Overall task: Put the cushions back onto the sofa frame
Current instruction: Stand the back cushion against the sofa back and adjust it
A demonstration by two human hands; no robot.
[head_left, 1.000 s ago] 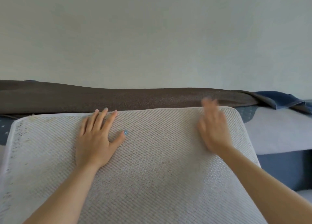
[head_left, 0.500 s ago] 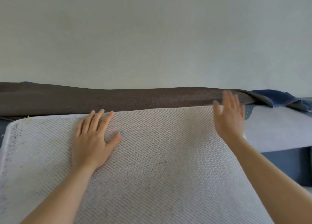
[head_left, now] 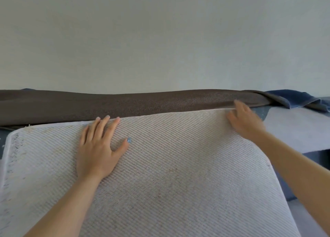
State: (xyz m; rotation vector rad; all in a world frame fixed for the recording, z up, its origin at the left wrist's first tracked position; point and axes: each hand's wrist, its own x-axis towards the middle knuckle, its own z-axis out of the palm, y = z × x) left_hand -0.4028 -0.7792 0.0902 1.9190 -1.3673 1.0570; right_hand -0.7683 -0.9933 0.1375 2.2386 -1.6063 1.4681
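A large cushion (head_left: 169, 174) with a white ribbed mesh underside fills the lower half of the view, its far edge up against the dark brown top of the sofa back (head_left: 142, 104). My left hand (head_left: 98, 147) lies flat on the cushion with its fingers spread, fingertips at the far edge. My right hand (head_left: 244, 120) is blurred by motion; it rests with straight fingers on the cushion's far right corner.
A plain pale wall rises behind the sofa. A blue cloth (head_left: 292, 97) is crumpled over the sofa back at the far right. Right of the cushion, the pale grey sofa frame (head_left: 294, 129) shows, with dark blue sofa fabric (head_left: 317, 161) below it.
My right hand lifted off the cushion, swung out to the right corner and came back down on it. The cushion's far edge has shifted closer to the sofa back. My left hand stayed flat.
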